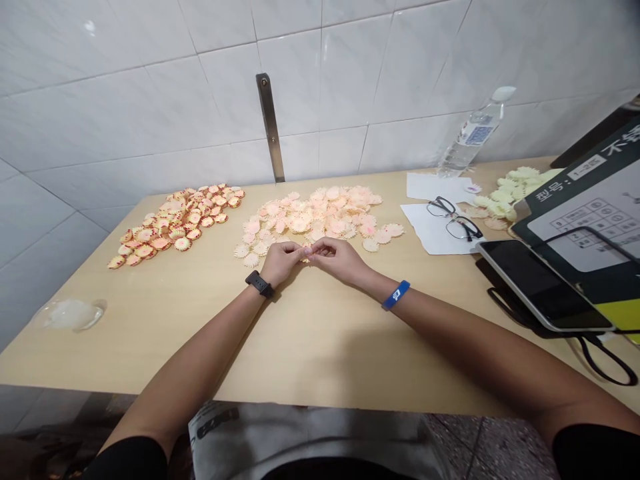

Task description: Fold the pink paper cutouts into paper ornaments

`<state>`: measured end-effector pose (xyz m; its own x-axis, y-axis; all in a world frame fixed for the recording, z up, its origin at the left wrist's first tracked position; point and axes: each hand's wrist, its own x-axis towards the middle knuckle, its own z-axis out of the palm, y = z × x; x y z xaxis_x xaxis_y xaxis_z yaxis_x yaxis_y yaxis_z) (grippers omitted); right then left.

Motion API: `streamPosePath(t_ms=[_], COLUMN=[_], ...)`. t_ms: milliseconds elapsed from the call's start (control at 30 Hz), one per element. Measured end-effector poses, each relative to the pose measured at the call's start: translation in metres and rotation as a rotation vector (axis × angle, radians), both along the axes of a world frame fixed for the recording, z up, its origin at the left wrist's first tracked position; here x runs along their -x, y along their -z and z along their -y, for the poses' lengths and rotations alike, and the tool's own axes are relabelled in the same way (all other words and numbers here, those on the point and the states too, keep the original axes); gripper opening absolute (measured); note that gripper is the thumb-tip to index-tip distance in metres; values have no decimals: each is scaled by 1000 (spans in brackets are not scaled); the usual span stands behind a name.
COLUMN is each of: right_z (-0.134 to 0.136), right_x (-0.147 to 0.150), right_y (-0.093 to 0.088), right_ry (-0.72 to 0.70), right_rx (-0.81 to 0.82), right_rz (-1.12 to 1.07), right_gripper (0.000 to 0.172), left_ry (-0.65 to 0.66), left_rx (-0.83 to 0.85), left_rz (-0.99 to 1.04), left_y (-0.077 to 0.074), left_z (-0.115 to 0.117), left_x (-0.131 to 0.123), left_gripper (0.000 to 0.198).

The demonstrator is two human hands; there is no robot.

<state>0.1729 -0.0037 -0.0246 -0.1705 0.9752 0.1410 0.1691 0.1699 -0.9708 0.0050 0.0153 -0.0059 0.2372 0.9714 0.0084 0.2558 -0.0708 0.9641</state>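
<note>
My left hand [283, 262] and my right hand [339, 259] meet fingertip to fingertip over the middle of the table. Both are pinched closed on a small scalloped flower piece, mostly hidden by the fingers. Just beyond them spreads a loose pile of flat pale-pink flower pieces [313, 215] with frilled edges. To the left lies a heap of cupped, cream-coloured flower pieces [165, 233] with red-tipped rims. A black watch band circles my left wrist, and a blue band my right.
A clear dish with whitish stuff [70, 315] sits at the left of the wooden table [300, 347]. On the right are paper [425, 230], glasses [453, 220], a water bottle [473, 137], pale-green flower pieces [515, 187], a phone [545, 283] and a dark box [595, 207]. A tiled wall stands behind.
</note>
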Motion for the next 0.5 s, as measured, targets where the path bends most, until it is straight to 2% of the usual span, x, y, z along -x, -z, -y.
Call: streamPosePath(t_ms=[167,500], right_z=[-6,-14], right_x=[-2,-11], right_y=[3,-2], right_ry=[-7,25], right_rx=[6,213], right_rz=[-82,-365], right_gripper=[19,25], left_ry=[3,12], left_rx=[-7,20], left_rz=[20,16], left_y=[-2,-1], left_z=[1,-1], left_x=[-1,0], left_gripper=[29,36])
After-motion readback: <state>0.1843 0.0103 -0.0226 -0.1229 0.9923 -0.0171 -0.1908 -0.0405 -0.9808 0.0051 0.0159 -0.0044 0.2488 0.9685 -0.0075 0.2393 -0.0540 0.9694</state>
